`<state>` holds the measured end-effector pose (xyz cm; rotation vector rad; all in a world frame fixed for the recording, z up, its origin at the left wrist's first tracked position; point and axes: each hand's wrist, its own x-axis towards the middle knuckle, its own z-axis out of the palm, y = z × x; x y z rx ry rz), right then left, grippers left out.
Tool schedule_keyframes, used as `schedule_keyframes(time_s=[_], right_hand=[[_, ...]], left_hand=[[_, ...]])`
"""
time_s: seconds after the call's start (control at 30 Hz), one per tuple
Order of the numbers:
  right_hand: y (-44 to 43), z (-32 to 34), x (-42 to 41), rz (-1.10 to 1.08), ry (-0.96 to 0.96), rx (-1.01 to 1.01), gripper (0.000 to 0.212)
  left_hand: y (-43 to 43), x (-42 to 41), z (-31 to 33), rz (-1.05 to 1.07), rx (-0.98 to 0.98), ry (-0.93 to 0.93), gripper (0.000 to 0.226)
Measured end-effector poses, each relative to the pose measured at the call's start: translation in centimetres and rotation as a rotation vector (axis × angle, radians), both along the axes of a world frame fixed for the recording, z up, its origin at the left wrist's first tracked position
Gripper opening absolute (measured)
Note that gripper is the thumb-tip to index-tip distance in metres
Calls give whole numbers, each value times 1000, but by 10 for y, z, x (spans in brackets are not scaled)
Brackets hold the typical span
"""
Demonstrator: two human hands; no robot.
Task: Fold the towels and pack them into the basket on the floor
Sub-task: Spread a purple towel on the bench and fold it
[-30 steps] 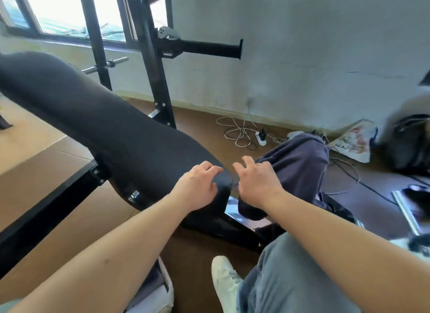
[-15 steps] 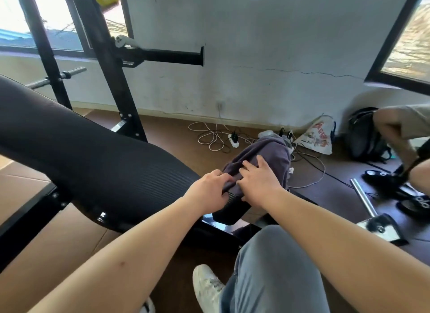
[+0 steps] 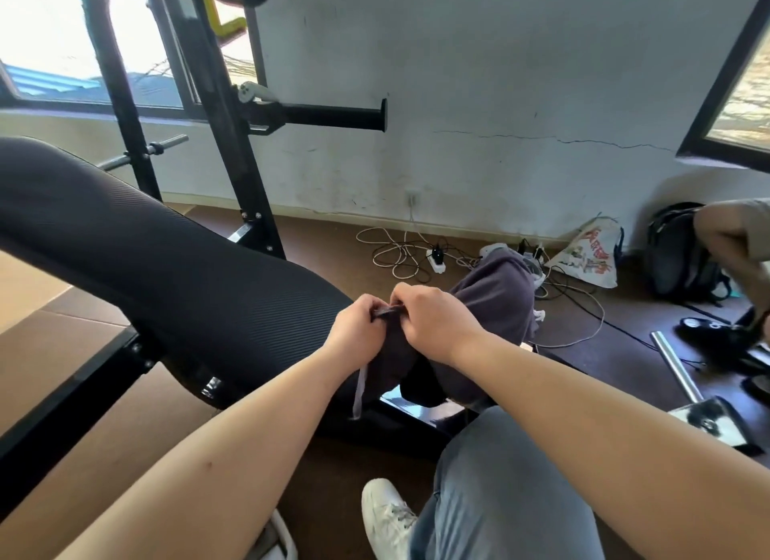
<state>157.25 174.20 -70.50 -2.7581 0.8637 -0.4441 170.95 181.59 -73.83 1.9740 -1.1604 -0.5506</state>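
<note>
A dark grey-purple towel (image 3: 498, 297) hangs in a bunch at the end of the black padded bench (image 3: 175, 267). My left hand (image 3: 354, 332) and my right hand (image 3: 433, 322) sit close together, each pinching the towel's near edge between curled fingers. Cloth and a thin strip droop below my hands. A white basket rim (image 3: 279, 536) peeks in at the bottom edge, mostly hidden by my left forearm.
A black rack upright (image 3: 225, 142) with a horizontal peg (image 3: 333, 115) stands behind the bench. Cables and a power strip (image 3: 435, 261) lie by the wall, with a printed bag (image 3: 591, 255) and a backpack (image 3: 679, 255). Another person's limb (image 3: 733, 234) is at right. A metal bar (image 3: 677, 365) lies on the floor.
Both hands moved from resting on the bench end and towel to pinching the towel's edge and lifting it. The camera tilted up and to the right.
</note>
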Motion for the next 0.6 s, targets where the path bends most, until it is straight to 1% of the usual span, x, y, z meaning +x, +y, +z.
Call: schedule_keyframes(time_s=[0.1,0.2,0.4,0.6], right_hand=[[4,5,10,-83,93,-89,17],[7,5,18,-176,123,-93,21],[10,5,42,-236,144,-24,22],[17,8,74,-189,125,-5,25]], left_hand=[[15,19,11,105,-72,43,24],[34,45,20,217,-103,37,24],[82,103,26,340,-107,-124,12],[131,156,33,507,-40,-256,15]])
